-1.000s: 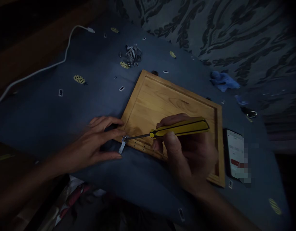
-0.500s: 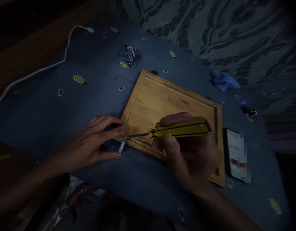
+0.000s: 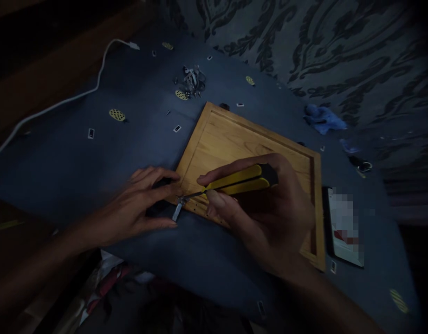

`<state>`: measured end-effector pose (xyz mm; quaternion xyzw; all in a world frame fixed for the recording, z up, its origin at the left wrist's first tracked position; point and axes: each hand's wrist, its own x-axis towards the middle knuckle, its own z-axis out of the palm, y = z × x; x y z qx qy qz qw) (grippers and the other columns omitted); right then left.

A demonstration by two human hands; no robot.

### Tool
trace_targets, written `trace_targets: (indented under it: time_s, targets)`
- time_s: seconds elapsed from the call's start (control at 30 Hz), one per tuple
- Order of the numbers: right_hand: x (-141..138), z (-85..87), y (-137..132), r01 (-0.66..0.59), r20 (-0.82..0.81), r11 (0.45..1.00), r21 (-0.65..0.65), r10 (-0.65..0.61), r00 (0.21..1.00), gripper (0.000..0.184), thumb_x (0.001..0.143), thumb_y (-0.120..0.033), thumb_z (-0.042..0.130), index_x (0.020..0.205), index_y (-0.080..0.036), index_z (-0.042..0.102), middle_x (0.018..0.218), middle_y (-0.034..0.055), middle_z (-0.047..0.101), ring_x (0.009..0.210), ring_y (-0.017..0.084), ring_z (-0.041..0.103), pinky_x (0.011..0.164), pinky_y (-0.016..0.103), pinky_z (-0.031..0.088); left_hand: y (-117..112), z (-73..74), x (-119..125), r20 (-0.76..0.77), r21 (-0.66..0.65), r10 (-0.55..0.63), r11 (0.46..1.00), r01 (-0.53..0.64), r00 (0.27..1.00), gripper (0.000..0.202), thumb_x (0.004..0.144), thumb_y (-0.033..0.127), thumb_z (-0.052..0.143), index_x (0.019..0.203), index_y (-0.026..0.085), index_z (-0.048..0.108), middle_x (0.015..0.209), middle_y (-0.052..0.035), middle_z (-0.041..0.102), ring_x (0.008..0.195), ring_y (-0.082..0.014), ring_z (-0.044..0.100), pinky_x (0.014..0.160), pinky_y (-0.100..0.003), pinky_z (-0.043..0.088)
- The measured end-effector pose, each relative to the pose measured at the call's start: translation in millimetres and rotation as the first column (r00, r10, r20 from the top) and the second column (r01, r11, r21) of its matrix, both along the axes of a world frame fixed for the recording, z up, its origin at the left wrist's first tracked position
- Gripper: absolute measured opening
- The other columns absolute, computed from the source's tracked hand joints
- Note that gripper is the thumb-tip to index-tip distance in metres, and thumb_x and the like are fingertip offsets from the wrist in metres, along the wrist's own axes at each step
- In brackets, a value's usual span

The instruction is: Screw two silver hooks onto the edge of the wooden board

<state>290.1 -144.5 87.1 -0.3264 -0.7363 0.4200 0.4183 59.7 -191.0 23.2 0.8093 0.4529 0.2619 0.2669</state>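
Here | screwdriver (image 3: 239,181) in right hand (image 3: 275,220) | metal fitting (image 3: 177,212) perhaps touching left hand (image 3: 139,204)

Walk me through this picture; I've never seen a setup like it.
There is no machine here: a person works with two bare hands, seen by a camera worn on the head, looking forward and down.

The right hand holds a screwdriver with a yellow and black handle, its tip at a small metal piece on the edge of a framed wooden panel. The left hand is spread at that corner, its thumb close to the metal piece.

The panel lies on a dark blue patterned surface. Around it are a phone, a heap of metal parts, a white cable and something blue and crumpled.
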Motion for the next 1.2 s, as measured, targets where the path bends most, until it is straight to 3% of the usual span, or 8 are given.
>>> trace_targets:
  time_s: [0.1, 0.23, 0.37, 0.53, 0.73, 0.8, 0.97, 1.2]
  targets:
    - [-2, 6.3, 2, 0.001, 0.047, 0.998, -0.065, 0.002, 0.999, 0.013, 0.097, -0.026, 0.075, 0.105, -0.025, 0.065, 0.099, -0.0002, 0.075, 0.063, 0.012, 0.067, 0.057, 0.030, 0.060, 0, -0.2, -1, 0.001, 0.012, -0.009, 1.000, 0.009, 1.000, 0.055, 0.101, 0.053, 0.065, 0.153, 0.041, 0.051, 0.147, -0.0053, 0.056, 0.132, -0.0309, 0.057, 0.111, -0.048, 0.047]
    - [-1, 10.6, 6, -0.042, 0.078, 0.993, -0.107, 0.050, 0.996, 0.005, 0.099, -0.024, 0.071, 0.104, -0.025, 0.071, 0.085, -0.0024, 0.071, 0.063, 0.011, 0.066, 0.062, 0.029, 0.057, 0, -1.6, -1, 0.007, 0.011, -0.012, 1.000, 0.012, 1.000, 0.059, 0.101, 0.054, 0.065, 0.156, 0.042, 0.047, 0.146, -0.0055, 0.056, 0.132, -0.0311, 0.057, 0.110, -0.049, 0.048]
    - [-2, 10.7, 9, -0.065, 0.046, 0.987, -0.144, 0.072, 0.996, 0.005, 0.098, -0.028, 0.074, 0.101, -0.024, 0.073, 0.080, -0.0036, 0.069, 0.061, 0.010, 0.064, 0.057, 0.026, 0.054, 0, -2.1, -1, -0.002, 0.038, -0.010, 0.999, 0.010, 1.000, 0.059, 0.102, 0.055, 0.062, 0.157, 0.042, 0.045, 0.148, -0.0060, 0.055, 0.134, -0.0309, 0.055, 0.111, -0.048, 0.048]
    - [-8, 10.9, 15, -0.094, 0.013, 0.983, -0.155, 0.097, 0.995, 0.018, 0.090, -0.033, 0.083, 0.086, -0.022, 0.069, 0.081, -0.0023, 0.068, 0.065, 0.011, 0.062, 0.058, 0.026, 0.053, 0, -1.8, -1, 0.009, 0.052, -0.012, 0.999, 0.012, 1.000, 0.056, 0.101, 0.058, 0.062, 0.153, 0.038, 0.052, 0.140, -0.0063, 0.060, 0.125, -0.0289, 0.060, 0.108, -0.045, 0.050]
    - [-6, 14.3, 19, -0.188, -0.009, 0.957, -0.220, 0.191, 0.982, 0.019, 0.097, -0.039, 0.076, 0.108, -0.024, 0.075, 0.098, 0.0024, 0.075, 0.069, 0.013, 0.066, 0.061, 0.028, 0.058, 0, -2.4, -1, 0.018, 0.018, 0.001, 1.000, -0.002, 1.000, 0.053, 0.100, 0.054, 0.066, 0.149, 0.037, 0.056, 0.146, -0.0060, 0.056, 0.133, -0.0304, 0.056, 0.112, -0.046, 0.047]
    - [-5, 13.7, 19, -0.193, -0.010, 0.961, -0.198, 0.194, 0.981, 0.016, 0.098, -0.037, 0.074, 0.106, -0.023, 0.076, 0.094, 0.0015, 0.074, 0.065, 0.011, 0.065, 0.059, 0.027, 0.056, 0, -1.8, -1, 0.012, 0.004, -0.002, 1.000, 0.002, 1.000, 0.054, 0.100, 0.053, 0.068, 0.150, 0.038, 0.056, 0.144, -0.0056, 0.057, 0.131, -0.0297, 0.056, 0.112, -0.046, 0.047]
    - [-8, 7.0, 17, -0.143, -0.010, 0.985, -0.101, 0.143, 0.990, 0.016, 0.090, -0.033, 0.083, 0.091, -0.021, 0.072, 0.084, -0.0023, 0.070, 0.067, 0.011, 0.066, 0.059, 0.026, 0.055, 1, -1.4, -1, 0.013, 0.033, -0.008, 0.999, 0.007, 1.000, 0.058, 0.101, 0.056, 0.065, 0.155, 0.042, 0.049, 0.140, -0.0043, 0.060, 0.124, -0.0283, 0.059, 0.108, -0.045, 0.050]
    - [-7, 4.7, 10, 0.079, -0.084, 0.997, -0.012, -0.080, 0.993, 0.021, 0.086, -0.032, 0.088, 0.089, -0.026, 0.068, 0.086, -0.0017, 0.074, 0.055, 0.012, 0.061, 0.049, 0.029, 0.054, 0, -3.1, -2, -0.003, -0.021, 0.001, 1.000, -0.001, 1.000, 0.048, 0.100, 0.056, 0.066, 0.143, 0.034, 0.061, 0.144, -0.0078, 0.057, 0.133, -0.0308, 0.057, 0.114, -0.051, 0.046]
